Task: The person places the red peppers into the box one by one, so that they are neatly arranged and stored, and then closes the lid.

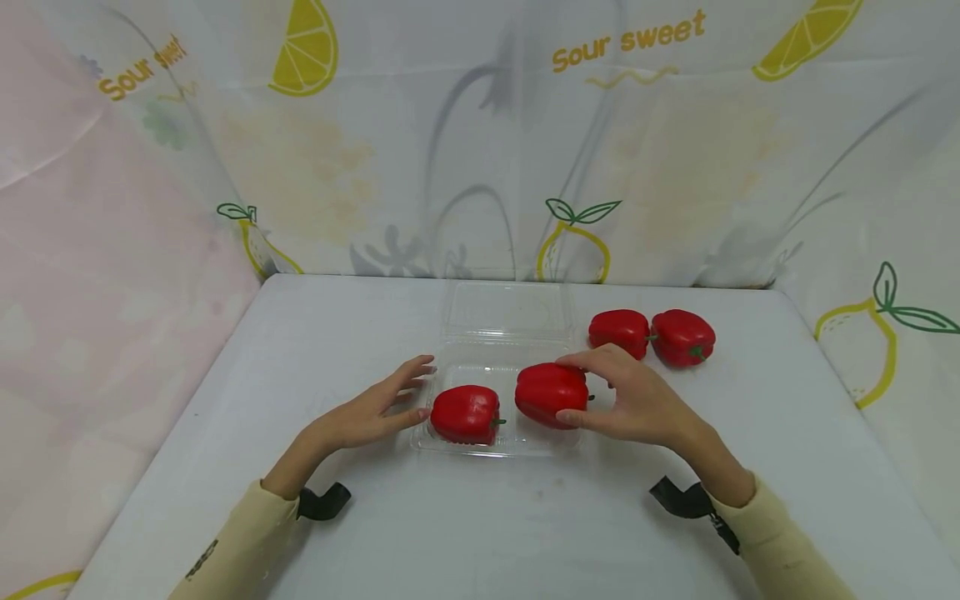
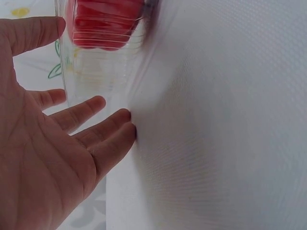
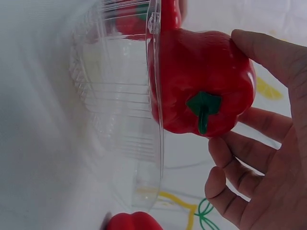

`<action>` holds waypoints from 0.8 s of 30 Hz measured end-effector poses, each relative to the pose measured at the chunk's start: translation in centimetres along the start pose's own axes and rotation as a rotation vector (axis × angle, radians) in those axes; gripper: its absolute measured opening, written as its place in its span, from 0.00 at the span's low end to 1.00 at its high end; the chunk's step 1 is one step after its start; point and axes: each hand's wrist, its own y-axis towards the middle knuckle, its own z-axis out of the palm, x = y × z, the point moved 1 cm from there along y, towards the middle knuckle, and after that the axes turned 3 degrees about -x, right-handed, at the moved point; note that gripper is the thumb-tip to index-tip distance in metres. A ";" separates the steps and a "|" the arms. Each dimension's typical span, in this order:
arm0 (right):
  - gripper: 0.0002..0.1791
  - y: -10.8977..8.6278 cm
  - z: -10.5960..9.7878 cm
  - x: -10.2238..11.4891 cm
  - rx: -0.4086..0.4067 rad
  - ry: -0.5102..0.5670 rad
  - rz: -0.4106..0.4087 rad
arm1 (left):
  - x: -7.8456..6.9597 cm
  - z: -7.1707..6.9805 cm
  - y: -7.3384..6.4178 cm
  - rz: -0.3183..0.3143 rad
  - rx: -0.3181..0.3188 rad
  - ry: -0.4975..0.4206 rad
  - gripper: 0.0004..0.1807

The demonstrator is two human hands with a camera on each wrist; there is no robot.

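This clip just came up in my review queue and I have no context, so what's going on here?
A person's right hand holds a red pepper over the right side of an open clear plastic container. A second pepper sits in the container's left side. The left hand is beside that side, thumb at the rim. Two more, a third pepper and a fourth pepper, lie on the white table, outside the container.

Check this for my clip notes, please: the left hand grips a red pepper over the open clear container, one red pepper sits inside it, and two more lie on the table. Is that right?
Not quite: the head view shows the right hand, not the left hand, gripping the red pepper over the open clear container. The rest is correct.
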 end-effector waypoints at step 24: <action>0.38 0.0 2.2 -0.3 0.083 -0.069 -0.080 | -0.1 0.0 0.0 -0.011 0.000 0.001 0.44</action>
